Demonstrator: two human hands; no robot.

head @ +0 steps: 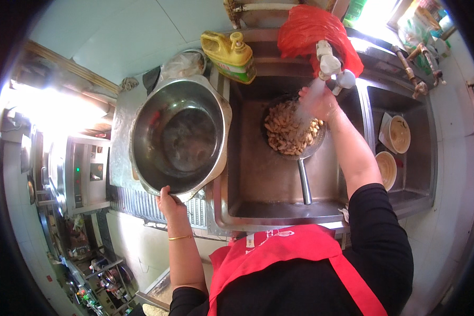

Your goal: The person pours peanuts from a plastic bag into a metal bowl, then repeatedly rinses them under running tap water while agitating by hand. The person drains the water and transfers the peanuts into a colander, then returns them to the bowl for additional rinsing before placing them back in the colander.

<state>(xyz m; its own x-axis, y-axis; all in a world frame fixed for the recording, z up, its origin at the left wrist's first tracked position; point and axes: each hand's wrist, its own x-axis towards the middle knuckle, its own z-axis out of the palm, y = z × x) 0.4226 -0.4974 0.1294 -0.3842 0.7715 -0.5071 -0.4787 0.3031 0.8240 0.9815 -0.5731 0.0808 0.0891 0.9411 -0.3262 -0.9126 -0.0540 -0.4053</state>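
Note:
My left hand [171, 203] grips the near rim of a large metal basin [217, 173], thumb over the edge. The basin rests on the counter left of the sink, and its dark inside shows a dull sheen at the bottom. Under the stream from a white tap [328, 65], my right hand [320, 103] is wet, with its fingers apart. Just below it, unshelled peanuts [286, 128] fill a round perforated strainer ladle [315, 148]. The ladle's metal handle [305, 181] points towards me in the sink basin [260, 177]. Splashing water partly hides my right fingers.
A yellow pump jug [229, 55] stands at the sink's back left corner. A red plastic bag [308, 27] hangs around the tap. Two bowls [400, 134] [386, 170] sit in the right sink compartment. Pipes [416, 75] project at the back right.

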